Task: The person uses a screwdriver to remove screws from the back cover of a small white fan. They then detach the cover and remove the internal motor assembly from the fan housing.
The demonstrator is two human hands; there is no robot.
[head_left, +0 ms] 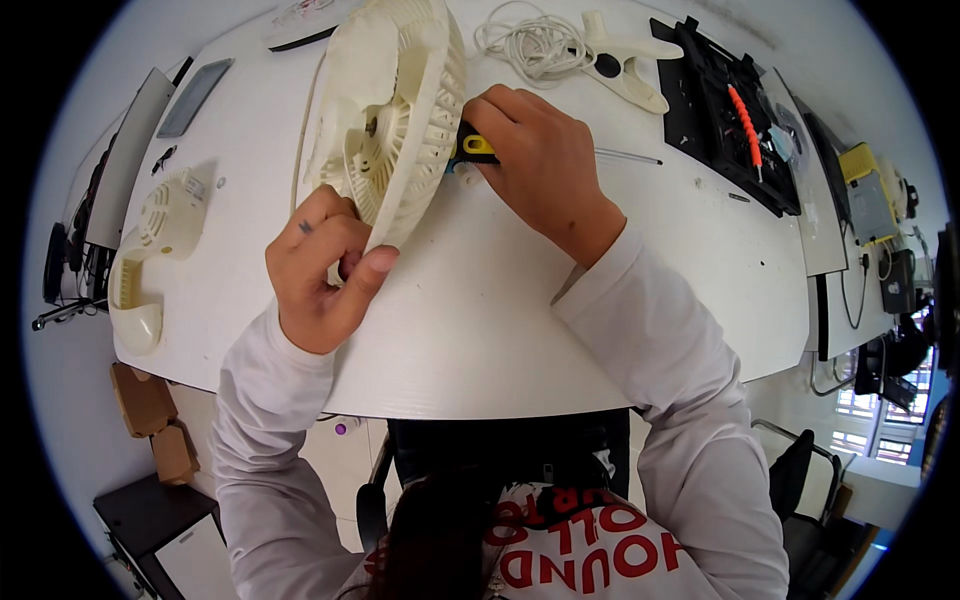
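A cream plastic fan housing [440, 130] with a slotted, curved rim stands tilted on edge over the table. My left hand [325, 265] is closed on its lower near edge, thumb on the outside. Against the slotted side, my right hand [545, 165] grips a tool with a black and yellow handle [478, 147]; its working end is hidden. A thin metal shaft [630, 156] shows beyond that hand; I cannot tell whether it belongs to the same tool. Something small and blue, partly hidden, shows below the handle.
A coiled white cable [535, 45] and a cream stand piece [625, 65] lie at the back. A black tray [725, 120] holds an orange-handled screwdriver [747, 125]. Another cream housing part [160, 240] lies left, near a grey flat panel [195, 98]. Cardboard boxes [145, 400] stand below the table.
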